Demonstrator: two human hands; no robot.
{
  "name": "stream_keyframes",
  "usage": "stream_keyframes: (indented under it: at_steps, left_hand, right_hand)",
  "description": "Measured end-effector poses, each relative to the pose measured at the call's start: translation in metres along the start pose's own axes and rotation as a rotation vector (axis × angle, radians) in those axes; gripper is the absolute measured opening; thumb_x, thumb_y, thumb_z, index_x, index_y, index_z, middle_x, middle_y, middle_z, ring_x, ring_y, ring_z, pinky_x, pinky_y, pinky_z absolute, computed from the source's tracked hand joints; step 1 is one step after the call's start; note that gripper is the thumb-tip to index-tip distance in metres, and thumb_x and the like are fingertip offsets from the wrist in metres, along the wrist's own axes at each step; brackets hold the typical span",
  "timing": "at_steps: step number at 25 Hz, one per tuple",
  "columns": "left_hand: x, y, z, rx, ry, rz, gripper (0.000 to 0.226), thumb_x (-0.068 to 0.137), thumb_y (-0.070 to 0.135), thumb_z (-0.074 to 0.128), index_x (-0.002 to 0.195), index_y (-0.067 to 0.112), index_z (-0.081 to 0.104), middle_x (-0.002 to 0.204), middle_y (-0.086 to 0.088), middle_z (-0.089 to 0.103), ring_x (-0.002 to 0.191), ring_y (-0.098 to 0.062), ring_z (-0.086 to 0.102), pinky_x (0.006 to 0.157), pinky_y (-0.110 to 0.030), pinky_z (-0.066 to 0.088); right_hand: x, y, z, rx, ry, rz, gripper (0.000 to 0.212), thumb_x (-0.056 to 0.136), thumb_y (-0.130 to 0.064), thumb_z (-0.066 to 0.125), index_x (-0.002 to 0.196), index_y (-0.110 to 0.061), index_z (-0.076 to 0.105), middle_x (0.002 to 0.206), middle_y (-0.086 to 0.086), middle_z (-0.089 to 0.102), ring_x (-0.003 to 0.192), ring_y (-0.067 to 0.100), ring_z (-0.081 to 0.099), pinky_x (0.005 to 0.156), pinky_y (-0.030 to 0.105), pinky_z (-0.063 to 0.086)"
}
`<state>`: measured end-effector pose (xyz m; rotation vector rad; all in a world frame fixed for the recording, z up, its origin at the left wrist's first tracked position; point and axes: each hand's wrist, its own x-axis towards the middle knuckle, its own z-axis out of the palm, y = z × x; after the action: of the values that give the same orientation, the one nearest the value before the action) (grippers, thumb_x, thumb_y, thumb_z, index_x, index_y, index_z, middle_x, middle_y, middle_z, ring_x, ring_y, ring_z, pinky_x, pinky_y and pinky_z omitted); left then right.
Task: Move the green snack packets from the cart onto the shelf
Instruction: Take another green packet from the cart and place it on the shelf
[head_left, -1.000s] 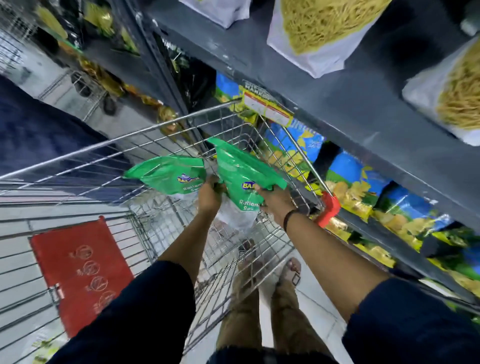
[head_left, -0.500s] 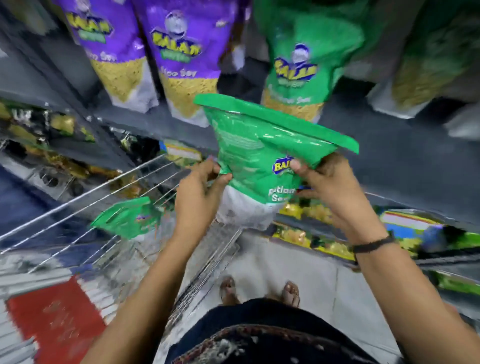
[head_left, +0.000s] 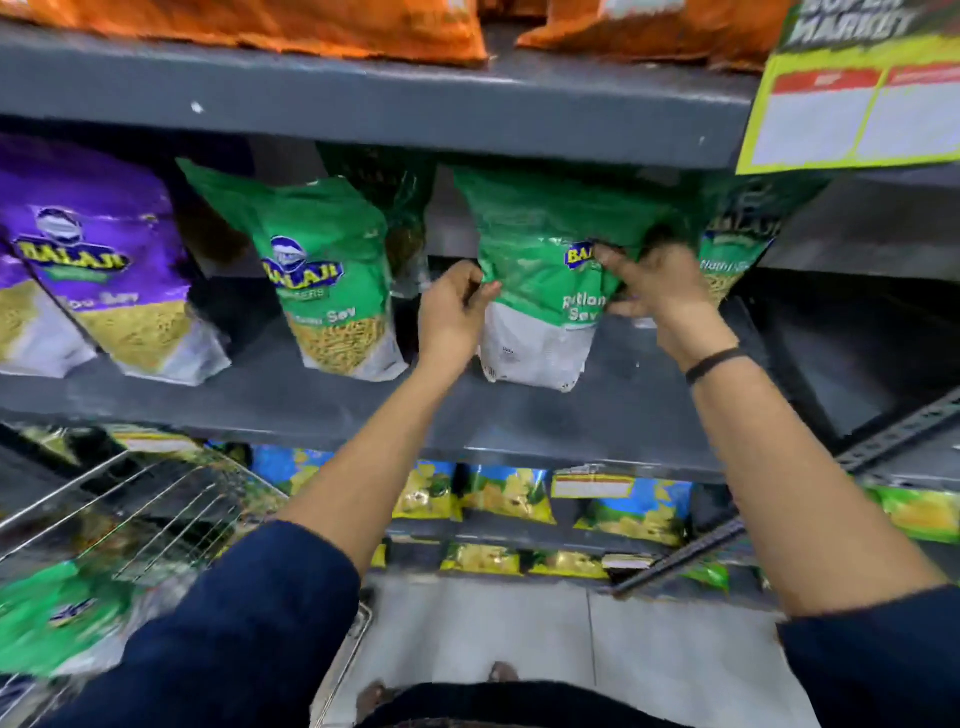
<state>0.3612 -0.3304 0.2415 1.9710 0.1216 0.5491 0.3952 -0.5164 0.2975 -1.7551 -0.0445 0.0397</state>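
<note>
A green snack packet (head_left: 540, 270) stands upright on the grey shelf (head_left: 519, 415), its white bottom resting on the board. My left hand (head_left: 452, 312) pinches its left edge and my right hand (head_left: 660, 291) grips its right side. Another green packet (head_left: 332, 275) stands to its left, and a third (head_left: 737, 244) is partly hidden behind my right hand. The wire cart (head_left: 135, 509) is at the lower left with a blurred green packet (head_left: 57, 618) inside it.
Purple packets (head_left: 93, 260) fill the shelf's left end. Orange bags (head_left: 311, 26) lie on the shelf above, and a yellow price sign (head_left: 852, 98) hangs at the upper right. Yellow-blue packets (head_left: 509, 493) line the lower shelves. Grey floor tiles show below.
Both hands lifted the green packet from the cart up to the shelf; it now stands on the board. My view swung upward from the cart to the shelf.
</note>
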Motion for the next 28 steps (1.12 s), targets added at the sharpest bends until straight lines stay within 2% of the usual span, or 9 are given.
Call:
stream_keyframes:
  at_steps: [4,7,9,11,15,18,20,23,28]
  left_hand:
    - [0.004,-0.029,0.03,0.034,-0.065,-0.079,0.02,0.087,0.013,0.054,0.069,0.012,0.044,0.055,-0.011,0.04,0.051,-0.014,0.035,0.057,-0.028,0.023]
    - [0.009,-0.028,0.031,-0.335,-0.177,-0.298,0.026,0.094,0.036,0.04,0.076,0.024,0.055,0.083,-0.001,0.059,0.074,0.004,0.052,0.075,-0.029,0.041]
    - [0.019,-0.037,0.033,-0.446,-0.157,-0.445,0.046,0.087,0.06,0.029,0.086,0.03,0.064,0.103,0.003,0.066,0.095,-0.008,0.061,0.091,-0.032,0.046]
    - [0.024,-0.055,0.038,-0.418,-0.105,-0.503,0.049,0.08,0.068,0.03,0.091,0.035,0.065,0.11,0.003,0.068,0.104,-0.016,0.062,0.102,-0.042,0.045]
    - [0.014,-0.063,0.046,-0.26,0.068,-0.469,0.008,0.087,0.034,0.042,0.084,0.027,0.044,0.093,-0.012,0.06,0.084,-0.034,0.061,0.084,-0.049,0.052]
    - [0.009,-0.06,0.052,-0.402,0.016,-0.462,0.032,0.088,0.043,0.044,0.109,0.019,0.045,0.116,-0.007,0.056,0.106,-0.02,0.053,0.098,-0.044,0.043]
    - [0.011,-0.06,0.056,-0.476,-0.097,-0.499,0.058,0.082,0.06,0.042,0.127,0.024,0.041,0.136,0.001,0.05,0.122,-0.014,0.048,0.107,-0.04,0.038]
    - [0.001,-0.057,0.065,-0.457,-0.16,-0.451,0.044,0.084,0.059,0.041,0.118,0.031,0.046,0.126,0.006,0.055,0.118,-0.01,0.052,0.104,-0.036,0.041]
    - [-0.009,-0.054,0.064,-0.449,-0.169,-0.419,0.04,0.093,0.045,0.037,0.126,0.022,0.041,0.124,0.003,0.053,0.113,-0.01,0.052,0.1,-0.033,0.04]
  right_hand:
    - [0.021,0.035,0.001,-0.075,-0.029,0.029,0.049,0.076,-0.033,0.067,0.106,0.0,0.047,0.117,0.035,0.054,0.097,0.033,0.061,0.078,0.055,0.055]
    - [0.005,0.057,0.008,0.079,0.1,0.046,0.04,0.077,-0.037,0.064,0.109,-0.023,0.043,0.118,0.012,0.056,0.103,0.019,0.055,0.085,0.039,0.048]
    - [-0.026,0.079,0.023,0.236,0.176,0.174,0.041,0.078,-0.046,0.059,0.11,-0.024,0.045,0.097,0.001,0.054,0.081,0.01,0.054,0.072,0.03,0.044]
    - [-0.047,0.095,0.041,0.315,0.034,0.284,0.035,0.086,-0.045,0.049,0.114,-0.024,0.044,0.089,-0.003,0.052,0.076,0.01,0.052,0.067,0.028,0.043]
    - [-0.015,0.104,0.029,0.226,0.095,0.242,0.045,0.093,-0.039,0.038,0.136,-0.026,0.034,0.146,0.0,0.037,0.133,0.018,0.037,0.112,0.047,0.032]
    - [-0.019,0.118,0.02,0.265,0.138,0.277,0.045,0.093,-0.035,0.042,0.135,-0.021,0.038,0.147,0.001,0.038,0.133,0.018,0.038,0.114,0.047,0.03]
    - [-0.039,0.126,0.024,0.257,0.012,0.276,0.044,0.092,-0.039,0.042,0.134,-0.026,0.039,0.146,-0.001,0.039,0.132,0.017,0.039,0.113,0.044,0.033]
    - [-0.034,0.124,0.031,0.297,-0.093,0.278,0.043,0.092,-0.038,0.041,0.134,-0.028,0.037,0.144,-0.003,0.041,0.129,0.014,0.04,0.1,0.035,0.038]
    - [-0.016,0.122,0.036,0.243,0.018,0.301,0.048,0.091,-0.041,0.043,0.135,-0.023,0.036,0.142,0.0,0.043,0.122,0.012,0.043,0.109,0.041,0.037]
